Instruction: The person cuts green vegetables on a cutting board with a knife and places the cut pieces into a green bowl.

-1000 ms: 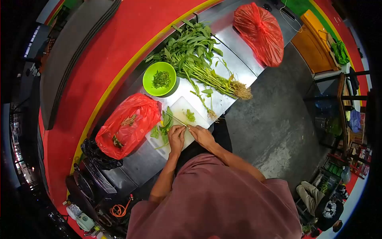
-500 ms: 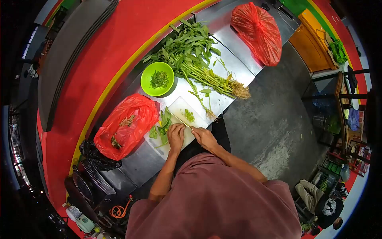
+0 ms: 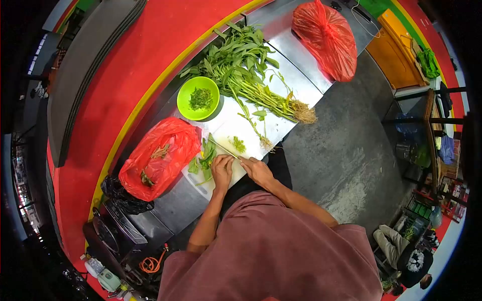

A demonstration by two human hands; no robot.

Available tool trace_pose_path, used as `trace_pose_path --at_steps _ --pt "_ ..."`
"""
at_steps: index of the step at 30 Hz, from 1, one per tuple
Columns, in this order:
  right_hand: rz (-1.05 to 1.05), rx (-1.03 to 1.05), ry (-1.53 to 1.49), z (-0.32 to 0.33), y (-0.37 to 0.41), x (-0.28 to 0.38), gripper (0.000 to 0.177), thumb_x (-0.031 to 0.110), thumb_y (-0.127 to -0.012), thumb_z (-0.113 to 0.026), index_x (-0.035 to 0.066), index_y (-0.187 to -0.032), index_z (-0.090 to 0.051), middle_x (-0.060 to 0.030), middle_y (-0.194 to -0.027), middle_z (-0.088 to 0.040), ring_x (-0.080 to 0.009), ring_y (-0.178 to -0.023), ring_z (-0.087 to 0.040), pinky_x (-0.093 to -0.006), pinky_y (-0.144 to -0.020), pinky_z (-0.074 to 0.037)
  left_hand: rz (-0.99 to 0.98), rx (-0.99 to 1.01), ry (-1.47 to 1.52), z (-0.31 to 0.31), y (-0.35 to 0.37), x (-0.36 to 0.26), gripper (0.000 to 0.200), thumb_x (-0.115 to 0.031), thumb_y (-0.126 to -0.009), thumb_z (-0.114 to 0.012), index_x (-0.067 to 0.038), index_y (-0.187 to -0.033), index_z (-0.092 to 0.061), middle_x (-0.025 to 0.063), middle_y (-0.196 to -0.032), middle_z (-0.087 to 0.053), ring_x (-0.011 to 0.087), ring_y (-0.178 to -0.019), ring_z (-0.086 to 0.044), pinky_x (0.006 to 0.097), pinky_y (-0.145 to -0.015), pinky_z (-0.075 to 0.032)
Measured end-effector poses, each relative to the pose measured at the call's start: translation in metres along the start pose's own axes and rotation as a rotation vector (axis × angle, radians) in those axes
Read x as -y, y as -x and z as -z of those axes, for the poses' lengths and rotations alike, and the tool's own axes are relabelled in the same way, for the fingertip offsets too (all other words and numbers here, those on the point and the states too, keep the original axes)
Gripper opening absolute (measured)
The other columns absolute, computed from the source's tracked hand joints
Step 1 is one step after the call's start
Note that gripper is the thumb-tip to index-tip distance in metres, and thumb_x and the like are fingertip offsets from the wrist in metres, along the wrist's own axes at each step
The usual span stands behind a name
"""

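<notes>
My left hand is closed on a leafy green stem over the white cutting board. The leaves stick out to the left of the fingers. In my right hand is the handle end of a knife, its thin blade slanting up and left across the board, close to my left fingertips. Just beyond the blade lies a small heap of chopped green pieces. A bright green bowl with chopped greens stands behind the board. My fingers partly cover the stem and the handle.
A large bunch of leafy greens with roots lies on the metal table. An open red plastic bag with scraps is at the left, beside a black bag. A tied red bag stands far right. A person sits lower right.
My hands keep nearly the same place and grip. The view has shifted very slightly; the chopped pieces and the bowl look the same.
</notes>
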State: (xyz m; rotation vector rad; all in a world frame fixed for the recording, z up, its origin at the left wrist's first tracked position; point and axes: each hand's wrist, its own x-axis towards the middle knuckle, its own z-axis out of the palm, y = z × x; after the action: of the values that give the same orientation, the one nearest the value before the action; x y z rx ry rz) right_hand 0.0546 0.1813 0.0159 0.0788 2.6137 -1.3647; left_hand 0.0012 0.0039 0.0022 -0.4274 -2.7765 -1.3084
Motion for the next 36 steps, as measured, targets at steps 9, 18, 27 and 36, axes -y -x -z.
trace_pose_path --at_steps 9,18,27,36 --pt "0.028 -0.037 -0.073 -0.003 0.0 0.003 0.035 0.023 -0.106 -0.06 0.011 -0.138 -0.068 -0.0221 -0.091 -0.068 -0.0433 -0.082 -0.068 -0.0499 -0.074 -0.055 0.064 0.004 0.087 0.001 0.001 0.004 0.011 -0.007 -0.089 -0.075 -0.002 -0.099 -0.079 0.0118 -0.098 -0.073 0.0318 -0.094 -0.066 0.0417 -0.088 -0.05" --pt "0.02 -0.025 0.021 -0.009 -0.005 0.002 0.035 0.026 -0.107 -0.058 0.012 -0.138 -0.068 -0.0218 -0.095 -0.07 -0.0431 -0.086 -0.069 -0.0508 -0.077 -0.057 0.026 0.006 0.014 0.0 0.003 0.002 0.011 -0.002 -0.088 -0.076 0.001 -0.098 -0.078 0.013 -0.096 -0.07 0.03 -0.092 -0.067 0.0396 -0.085 -0.051" --pt "-0.008 0.009 -0.049 -0.003 -0.004 0.008 0.036 0.026 -0.108 -0.057 0.01 -0.139 -0.066 -0.0242 -0.098 -0.071 -0.0446 -0.088 -0.069 -0.0502 -0.078 -0.056 -0.03 0.019 -0.004 0.004 0.007 0.004 0.017 0.002 -0.088 -0.073 0.0 -0.104 -0.079 0.0136 -0.098 -0.072 0.0302 -0.092 -0.066 0.0393 -0.085 -0.051" --pt "0.007 -0.009 0.026 -0.014 -0.004 0.001 0.036 0.027 -0.107 -0.059 0.012 -0.139 -0.067 -0.0216 -0.098 -0.07 -0.0439 -0.086 -0.07 -0.0508 -0.076 -0.057 0.011 0.02 0.047 0.004 0.005 0.004 0.012 -0.004 -0.091 -0.073 0.0 -0.101 -0.079 0.0131 -0.097 -0.073 0.0322 -0.092 -0.066 0.0412 -0.086 -0.05"
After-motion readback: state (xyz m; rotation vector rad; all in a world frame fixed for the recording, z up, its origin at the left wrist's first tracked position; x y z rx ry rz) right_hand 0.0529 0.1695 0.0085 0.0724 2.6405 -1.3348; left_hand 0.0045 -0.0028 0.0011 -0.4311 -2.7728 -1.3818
